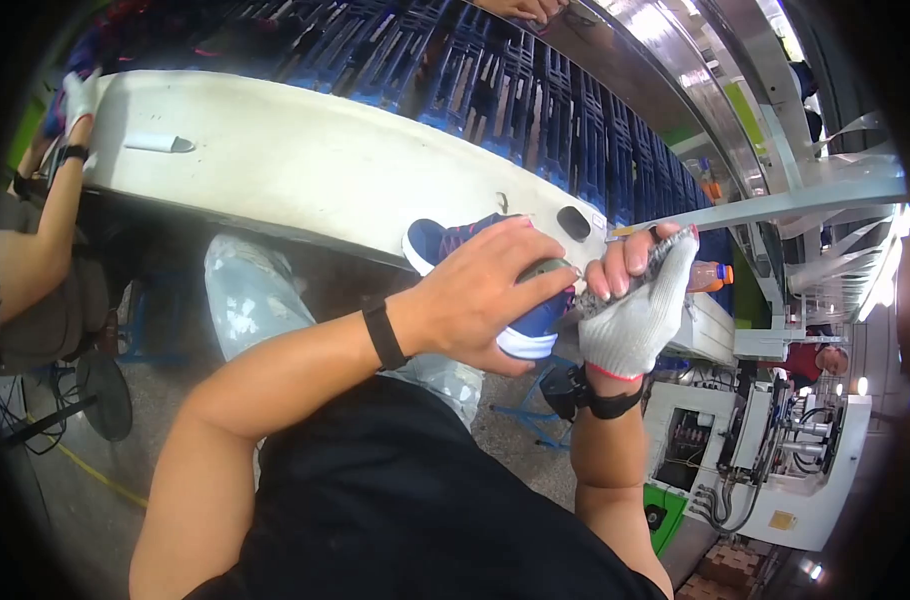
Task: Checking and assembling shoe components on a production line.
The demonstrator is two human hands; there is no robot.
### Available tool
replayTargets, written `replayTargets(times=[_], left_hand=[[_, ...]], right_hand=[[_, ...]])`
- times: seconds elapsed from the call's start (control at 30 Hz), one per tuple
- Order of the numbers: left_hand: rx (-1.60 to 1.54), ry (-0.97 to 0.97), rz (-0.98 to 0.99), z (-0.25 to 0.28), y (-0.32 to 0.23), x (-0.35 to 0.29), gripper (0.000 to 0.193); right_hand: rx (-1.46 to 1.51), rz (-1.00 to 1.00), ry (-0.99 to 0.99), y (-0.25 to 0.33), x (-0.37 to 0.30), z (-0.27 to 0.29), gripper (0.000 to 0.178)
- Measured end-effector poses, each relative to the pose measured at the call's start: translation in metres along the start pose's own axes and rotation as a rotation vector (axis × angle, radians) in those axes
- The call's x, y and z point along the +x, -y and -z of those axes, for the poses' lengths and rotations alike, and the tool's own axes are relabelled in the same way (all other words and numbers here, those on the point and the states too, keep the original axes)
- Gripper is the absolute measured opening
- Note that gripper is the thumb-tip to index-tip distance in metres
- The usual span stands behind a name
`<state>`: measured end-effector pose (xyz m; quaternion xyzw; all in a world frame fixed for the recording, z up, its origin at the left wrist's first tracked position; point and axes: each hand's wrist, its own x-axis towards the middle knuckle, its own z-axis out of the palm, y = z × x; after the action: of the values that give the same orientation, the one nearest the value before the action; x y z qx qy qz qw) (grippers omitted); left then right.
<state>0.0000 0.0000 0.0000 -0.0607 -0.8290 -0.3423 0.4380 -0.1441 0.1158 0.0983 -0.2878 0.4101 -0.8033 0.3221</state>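
A navy sneaker [533, 330] with a white sole and pink laces is held at the near edge of the white bench. My bare left hand [485, 290] is closed over its upper, thumb low by the sole and fingers reaching across the shoe's top. Beside the shoe's right end is my right hand [635, 300], in a whitish knit glove that leaves the fingertips bare. Its fingers are curled around a grey, speckled patch, which may be a cloth or the glove's dirty palm. What lies inside that grip is hidden.
The long white bench [275, 150] carries a pale, pen-like tool [160, 143] and a black oval object [574, 224]. Beyond runs a blue slatted rack conveyor [415, 70]. An orange-capped bottle [710, 277] stands right. A co-worker's gloved hand [79, 98] is far left; machinery [775, 470] stands lower right.
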Motion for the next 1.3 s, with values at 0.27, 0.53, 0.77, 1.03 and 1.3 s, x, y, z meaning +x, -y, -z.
replayTargets(times=[0.27, 0.53, 0.77, 1.03, 1.3], left_hand=[[0.002, 0.043, 0.036, -0.023, 0.008, 0.011, 0.096], [0.003, 0.114, 0.05, -0.021, 0.003, 0.014, 0.095], [-0.007, 0.051, 0.06, -0.015, 0.008, 0.011, 0.099], [-0.012, 0.07, 0.031, -0.006, 0.005, 0.004, 0.094], [0.001, 0.118, -0.041, -0.004, 0.005, 0.001, 0.084]], right_hand=[[0.045, 0.003, -0.055, -0.007, -0.017, 0.018, 0.036], [0.022, -0.021, -0.07, -0.009, -0.028, 0.016, 0.032], [-0.085, -0.242, 0.152, 0.002, 0.003, 0.003, 0.035], [-0.048, -0.125, 0.012, -0.004, -0.042, -0.007, 0.015], [0.043, -0.131, 0.134, -0.005, -0.039, 0.011, 0.033]])
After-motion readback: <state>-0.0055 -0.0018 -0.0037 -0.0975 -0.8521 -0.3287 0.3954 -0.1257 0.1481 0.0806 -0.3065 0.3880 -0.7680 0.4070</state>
